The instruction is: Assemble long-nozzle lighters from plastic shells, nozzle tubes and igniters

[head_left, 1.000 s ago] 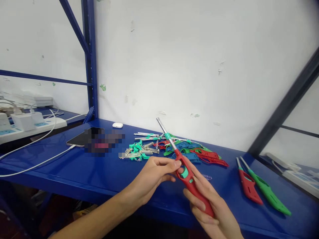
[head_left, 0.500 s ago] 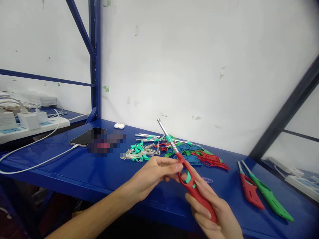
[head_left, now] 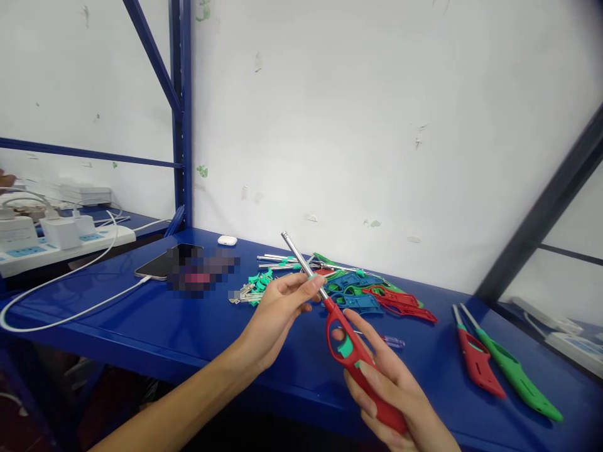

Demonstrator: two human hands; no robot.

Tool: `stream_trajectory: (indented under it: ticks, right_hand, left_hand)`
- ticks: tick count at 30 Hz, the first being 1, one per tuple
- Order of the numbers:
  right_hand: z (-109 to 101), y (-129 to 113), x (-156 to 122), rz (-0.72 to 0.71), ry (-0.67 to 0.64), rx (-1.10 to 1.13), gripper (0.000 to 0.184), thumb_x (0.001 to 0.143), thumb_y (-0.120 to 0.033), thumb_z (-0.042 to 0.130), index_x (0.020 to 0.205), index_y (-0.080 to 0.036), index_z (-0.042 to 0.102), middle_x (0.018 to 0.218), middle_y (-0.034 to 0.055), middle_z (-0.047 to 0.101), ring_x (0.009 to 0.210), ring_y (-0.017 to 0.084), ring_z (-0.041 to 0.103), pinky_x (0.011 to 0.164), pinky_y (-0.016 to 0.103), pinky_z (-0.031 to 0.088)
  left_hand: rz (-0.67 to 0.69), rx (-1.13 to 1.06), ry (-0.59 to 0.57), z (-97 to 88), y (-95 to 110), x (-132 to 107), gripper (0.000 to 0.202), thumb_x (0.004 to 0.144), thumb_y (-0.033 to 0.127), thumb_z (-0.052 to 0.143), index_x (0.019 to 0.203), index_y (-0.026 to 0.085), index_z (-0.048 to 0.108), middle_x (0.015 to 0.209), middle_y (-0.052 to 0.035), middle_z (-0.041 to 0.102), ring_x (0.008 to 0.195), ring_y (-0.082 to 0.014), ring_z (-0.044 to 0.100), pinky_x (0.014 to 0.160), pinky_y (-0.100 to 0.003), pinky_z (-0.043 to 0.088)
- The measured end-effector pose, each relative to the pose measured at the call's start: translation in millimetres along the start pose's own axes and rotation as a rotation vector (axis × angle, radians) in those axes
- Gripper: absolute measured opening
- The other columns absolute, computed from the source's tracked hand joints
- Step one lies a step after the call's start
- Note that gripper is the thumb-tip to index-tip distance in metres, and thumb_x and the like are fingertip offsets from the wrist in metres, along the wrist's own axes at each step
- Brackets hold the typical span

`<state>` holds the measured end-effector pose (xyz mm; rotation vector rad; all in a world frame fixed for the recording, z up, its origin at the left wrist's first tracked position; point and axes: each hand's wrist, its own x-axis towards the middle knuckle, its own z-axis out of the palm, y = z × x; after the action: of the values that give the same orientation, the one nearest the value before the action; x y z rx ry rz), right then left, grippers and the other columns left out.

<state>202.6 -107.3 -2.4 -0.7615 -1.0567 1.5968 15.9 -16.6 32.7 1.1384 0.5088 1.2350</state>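
Observation:
A red long-nosed gas lighter [head_left: 381, 398] with a green trigger and a silver tube slants up and to the left between my hands. My right hand [head_left: 400, 383] is closed around its red handle, the thumb lying near the small green switch. My left hand [head_left: 282, 311] pinches the tube at its green collar, above the red body. Behind the hands lies a pile of small metal and green parts [head_left: 257, 285]. Several silver tubes [head_left: 277, 258] rest farther back. Blue handle shells [head_left: 360, 303] and red handle shells [head_left: 400, 302] lie to the right of them.
A red lighter [head_left: 480, 367] and a green lighter [head_left: 522, 380] lie at the right of the blue table [head_left: 198, 333]. A purple-handled screwdriver [head_left: 393, 342] is behind my right hand. At left are a phone [head_left: 162, 262], its white cable and a power strip [head_left: 113, 237].
My left hand has moved from beside the trigger guard up to the tube's green collar. The lighter has shifted slightly left and down, still in my right hand.

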Motion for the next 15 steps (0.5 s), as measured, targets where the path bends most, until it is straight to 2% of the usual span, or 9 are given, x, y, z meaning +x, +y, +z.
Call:
stream_trajectory:
  ticks: [3, 6, 11, 15]
  right_hand:
    - [-2.3, 4.7, 2.0, -0.030, 0.015, -0.044, 0.076, 0.092, -0.043, 0.079, 0.157, -0.033, 0.042, 0.067, -0.0037, 0.058, 0.041, 0.001, 0.020, 0.035, 0.011, 0.016]
    - [-2.9, 10.3, 4.5, -0.064, 0.032, -0.053, 0.073, 0.091, -0.045, 0.079, 0.155, -0.033, 0.046, 0.066, -0.0057, 0.054, 0.041, 0.002, 0.023, 0.033, 0.011, 0.019]
    - [3.4, 13.0, 6.8, -0.107, 0.131, -0.089, 0.071, 0.089, -0.045, 0.081, 0.151, -0.041, 0.048, 0.104, 0.0058, 0.069, 0.041, -0.001, 0.027, 0.032, 0.011, 0.017]
    - [8.2, 10.7, 7.0, -0.126, 0.120, -0.079, 0.080, 0.086, -0.046, 0.083, 0.156, -0.044, 0.043, 0.108, 0.0060, 0.069, 0.041, -0.001, 0.023, 0.032, 0.011, 0.011]
  left_hand:
    - [-0.025, 0.067, 0.033, 2.7, -4.2, -2.2, 0.040, 0.074, 0.049, 0.092, 0.080, 0.016, 0.070, 0.079, 0.0007, 0.059, 0.076, -0.0139, 0.049, 0.070, -0.028, 0.036]
    - [-0.012, 0.086, 0.013, 7.5, -6.9, -5.3, 0.042, 0.072, 0.048, 0.093, 0.081, 0.016, 0.068, 0.079, 0.0012, 0.060, 0.079, -0.0148, 0.053, 0.075, -0.028, 0.039]
    - [-0.053, 0.082, -0.021, 11.0, -10.6, -6.7, 0.045, 0.073, 0.054, 0.091, 0.084, 0.016, 0.069, 0.080, -0.0002, 0.063, 0.077, -0.0150, 0.053, 0.073, -0.027, 0.039]
    - [-0.058, 0.083, -0.014, 9.5, -12.4, -4.9, 0.047, 0.072, 0.056, 0.091, 0.083, 0.016, 0.068, 0.079, 0.0000, 0.062, 0.075, -0.0146, 0.052, 0.070, -0.027, 0.037]
